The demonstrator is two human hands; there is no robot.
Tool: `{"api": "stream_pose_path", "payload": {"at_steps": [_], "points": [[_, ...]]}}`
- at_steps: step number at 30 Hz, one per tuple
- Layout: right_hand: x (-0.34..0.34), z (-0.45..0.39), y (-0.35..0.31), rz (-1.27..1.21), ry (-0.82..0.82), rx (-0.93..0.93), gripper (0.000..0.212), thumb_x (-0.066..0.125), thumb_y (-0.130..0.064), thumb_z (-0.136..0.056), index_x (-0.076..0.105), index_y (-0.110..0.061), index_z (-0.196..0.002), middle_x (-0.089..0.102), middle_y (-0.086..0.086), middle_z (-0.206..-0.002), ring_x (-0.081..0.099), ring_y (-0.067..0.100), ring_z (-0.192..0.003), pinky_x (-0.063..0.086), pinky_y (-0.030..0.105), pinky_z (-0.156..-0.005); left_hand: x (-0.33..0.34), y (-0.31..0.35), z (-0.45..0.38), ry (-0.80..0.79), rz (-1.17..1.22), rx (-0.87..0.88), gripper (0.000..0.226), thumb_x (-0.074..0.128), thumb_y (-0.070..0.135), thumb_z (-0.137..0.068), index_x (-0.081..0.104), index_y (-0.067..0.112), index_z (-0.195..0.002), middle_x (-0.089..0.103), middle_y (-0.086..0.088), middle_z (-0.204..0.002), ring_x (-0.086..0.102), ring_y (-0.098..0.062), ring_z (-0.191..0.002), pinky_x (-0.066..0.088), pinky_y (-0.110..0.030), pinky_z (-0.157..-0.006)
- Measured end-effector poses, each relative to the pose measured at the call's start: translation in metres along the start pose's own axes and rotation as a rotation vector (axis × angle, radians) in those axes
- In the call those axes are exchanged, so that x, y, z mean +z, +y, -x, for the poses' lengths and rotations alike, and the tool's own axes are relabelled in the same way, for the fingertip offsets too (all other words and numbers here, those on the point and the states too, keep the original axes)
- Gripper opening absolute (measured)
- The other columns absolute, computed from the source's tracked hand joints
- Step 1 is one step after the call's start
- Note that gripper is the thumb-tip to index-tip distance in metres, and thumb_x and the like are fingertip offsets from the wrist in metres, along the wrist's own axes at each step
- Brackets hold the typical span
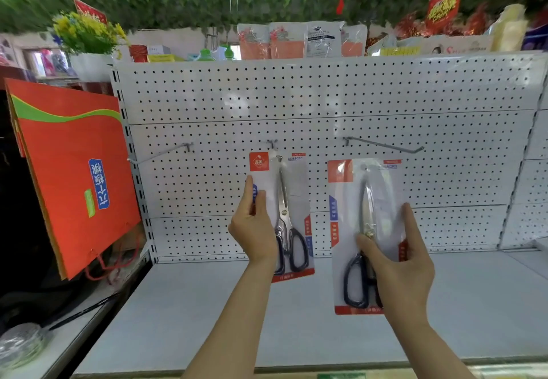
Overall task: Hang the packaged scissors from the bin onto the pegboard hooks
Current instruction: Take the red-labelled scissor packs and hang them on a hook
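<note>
Two scissor packs held up before a white pegboard (pixel 296 97).

Left pack (pixel 281 212): hanging by its top hole at the middle hook (pixel 274 144), "SCISSORS" printed in small letters at upper right, an orange-red square logo at upper left with characters too small to read, red and blue side tabs with unreadable print. Gripped along its left edge by the left hand (pixel 255 230), thumb in front and fingers tucked behind the card; lower left corner of the pack covered by that hand.

Right pack (pixel 366 230): off any hook, held in the air below and a little left of the right hook (pixel 385 144). Same red corner and a partly glared "SCISSORS" at top right; clear blister catching reflections, so much of the lettering washed out. Clasped by the right hand (pixel 400 266), thumb across the front near the pivot, fingers along the right edge; part of the dark handles hidden behind the palm.

Left hook (pixel 160 154) bare, jutting toward the near left.

Far left, an orange paper bag (pixel 71 171) turned sideways, blue label with white Chinese characters, a green stripe across it.

Above the board, pinkish packets (pixel 284 40) and a white one with fine print, illegible. Red hanging signs with gold characters, blurred. Bin nowhere in view. Grey shelf (pixel 267 319) below.
</note>
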State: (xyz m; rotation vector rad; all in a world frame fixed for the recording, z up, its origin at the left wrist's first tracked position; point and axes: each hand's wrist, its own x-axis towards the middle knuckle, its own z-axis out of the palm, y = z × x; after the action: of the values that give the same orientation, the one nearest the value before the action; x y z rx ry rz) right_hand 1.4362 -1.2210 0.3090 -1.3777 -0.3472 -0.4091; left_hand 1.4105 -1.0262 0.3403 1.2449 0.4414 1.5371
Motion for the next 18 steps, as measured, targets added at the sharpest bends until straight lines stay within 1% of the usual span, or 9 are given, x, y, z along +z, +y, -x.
{"api": "stream_pose_path", "payload": {"at_steps": [2, 4, 6, 9, 11, 12, 14, 16, 18], "points": [[0.006, 0.002, -0.001, -0.014, -0.02, 0.002, 0.084, 0.083, -0.02, -0.073, 0.04, -0.049, -0.14, 0.053, -0.031, -0.12, 0.056, 0.004, -0.117, 0.049, 0.041, -0.101, 0.005, -0.007, -0.005, -0.013, -0.032, 0.001, 0.038, 0.068, 0.01, -0.091, 0.065, 0.02, -0.126, 0.07, 0.013, -0.115, 0.058, 0.01, -0.066, 0.046, -0.005, -0.065], [0.015, 0.005, -0.003, -0.025, -0.044, 0.003, 0.085, 0.083, -0.02, -0.073, 0.04, -0.051, -0.139, 0.051, -0.037, -0.116, 0.056, 0.002, -0.116, 0.049, 0.041, -0.101, 0.006, -0.012, -0.01, -0.041, -0.065, -0.006, 0.038, 0.068, 0.012, -0.091, 0.064, 0.022, -0.127, 0.067, 0.035, -0.087, 0.049, 0.003, -0.064, 0.044, -0.005, -0.062], [0.027, 0.009, -0.005, -0.04, -0.076, 0.004, 0.085, 0.083, -0.021, -0.072, 0.041, -0.051, -0.138, 0.052, -0.04, -0.11, 0.057, 0.001, -0.114, 0.05, 0.04, -0.099, 0.001, -0.013, -0.015, -0.07, -0.12, 0.019, 0.038, 0.067, 0.014, -0.091, 0.064, 0.023, -0.128, 0.062, 0.028, -0.07, 0.046, 0.004, -0.063, 0.042, -0.003, -0.063], [0.048, 0.016, -0.009, -0.052, -0.124, -0.012, 0.085, 0.083, -0.021, -0.072, 0.041, -0.049, -0.14, 0.052, -0.047, -0.098, 0.056, -0.01, -0.106, 0.049, 0.03, -0.095, -0.008, 0.001, -0.025, -0.08, -0.206, 0.042, 0.034, 0.064, 0.023, -0.094, 0.065, 0.025, -0.128, 0.068, 0.011, -0.085, 0.057, 0.005, -0.07, 0.047, -0.005, -0.072], [0.063, 0.021, -0.012, -0.049, -0.15, -0.023, 0.085, 0.083, -0.023, -0.072, 0.04, -0.048, -0.141, 0.051, -0.048, -0.097, 0.053, -0.018, -0.101, 0.046, 0.021, -0.091, -0.013, 0.024, -0.032, -0.071, -0.129, 0.048, 0.031, 0.06, 0.029, -0.097, 0.065, 0.028, -0.128, 0.068, 0.015, -0.1, 0.062, 0.002, -0.091, 0.051, -0.015, -0.087], [0.071, 0.023, -0.013, -0.049, -0.159, -0.025, 0.086, 0.083, -0.023, -0.071, 0.039, -0.048, -0.141, 0.051, -0.045, -0.099, 0.052, -0.019, -0.101, 0.045, 0.019, -0.089, -0.015, 0.039, -0.035, -0.087, -0.064, 0.068, 0.032, 0.059, 0.033, -0.097, 0.064, 0.029, -0.128, 0.065, 0.017, -0.102, 0.06, 0.005, -0.094, 0.051, -0.015, -0.088], [0.087, 0.028, -0.014, -0.057, -0.174, -0.019, 0.086, 0.083, -0.025, -0.071, 0.038, -0.049, -0.141, 0.052, -0.037, -0.101, 0.052, -0.016, -0.101, 0.044, 0.016, -0.087, -0.017, 0.067, -0.04, -0.202, -0.005, 0.115, 0.034, 0.06, 0.038, -0.096, 0.061, 0.033, -0.13, 0.061, 0.018, -0.107, 0.058, 0.01, -0.095, 0.048, -0.009, -0.084], [0.1, 0.031, -0.014, -0.072, -0.18, 0.003, 0.086, 0.083, -0.027, -0.071, 0.038, -0.049, -0.141, 0.052, -0.037, -0.1, 0.051, -0.019, -0.1, 0.042, 0.013, -0.083, -0.016, 0.083, -0.044, -0.363, -0.121, 0.15, 0.042, 0.069, 0.039, -0.089, 0.058, 0.041, -0.129, 0.058, 0.018, -0.114, 0.058, 0.01, -0.096, 0.046, -0.006, -0.083], [0.109, 0.031, -0.013, -0.082, -0.17, 0.024, 0.086, 0.083, -0.028, -0.07, 0.039, -0.049, -0.141, 0.05, -0.041, -0.095, 0.05, -0.022, -0.097, 0.04, 0.012, -0.08, -0.014, 0.086, -0.049, -0.477, -0.285, 0.178, 0.048, 0.078, 0.033, -0.081, 0.062, 0.04, -0.125, 0.055, 0.017, -0.114, 0.06, 0.004, -0.096, 0.047, -0.011, -0.09]]}}
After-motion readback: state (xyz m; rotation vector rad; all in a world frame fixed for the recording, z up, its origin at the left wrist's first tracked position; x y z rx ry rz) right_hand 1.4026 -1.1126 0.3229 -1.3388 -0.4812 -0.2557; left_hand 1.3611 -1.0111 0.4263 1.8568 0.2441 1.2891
